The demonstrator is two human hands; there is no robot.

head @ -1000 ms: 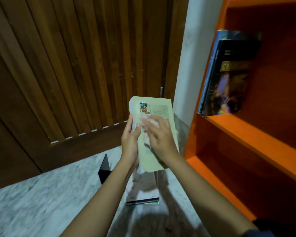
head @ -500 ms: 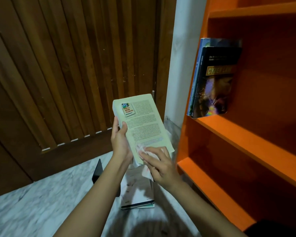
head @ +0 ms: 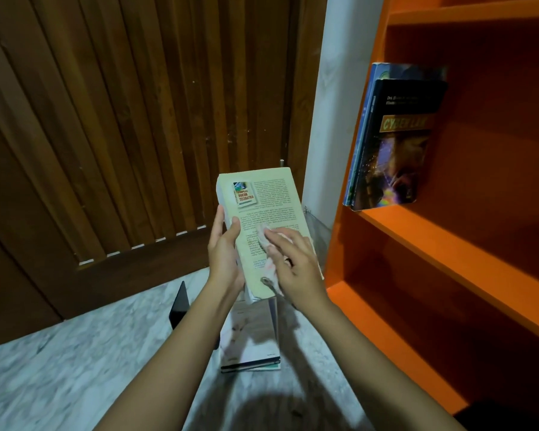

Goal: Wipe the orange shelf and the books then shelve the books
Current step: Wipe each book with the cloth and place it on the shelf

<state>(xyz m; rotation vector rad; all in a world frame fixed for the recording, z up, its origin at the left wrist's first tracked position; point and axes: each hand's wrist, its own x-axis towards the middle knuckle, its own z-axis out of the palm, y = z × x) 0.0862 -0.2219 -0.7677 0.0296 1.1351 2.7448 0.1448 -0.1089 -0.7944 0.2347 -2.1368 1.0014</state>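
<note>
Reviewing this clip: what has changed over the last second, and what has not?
The right hand, pressing the cloth on the cream book, swept from the top of its cover down to the bottom, then back up to the middle. Nothing was taken hold of or let go. The left hand still grips the book's left edge; the shelved books on the orange shelf and the floor stack stayed put.

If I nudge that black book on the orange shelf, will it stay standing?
Probably not: the black book leans tilted against a blue book, so a nudge could topple it. Its glossy cover likely slides easily on the smooth orange shelf.
</note>
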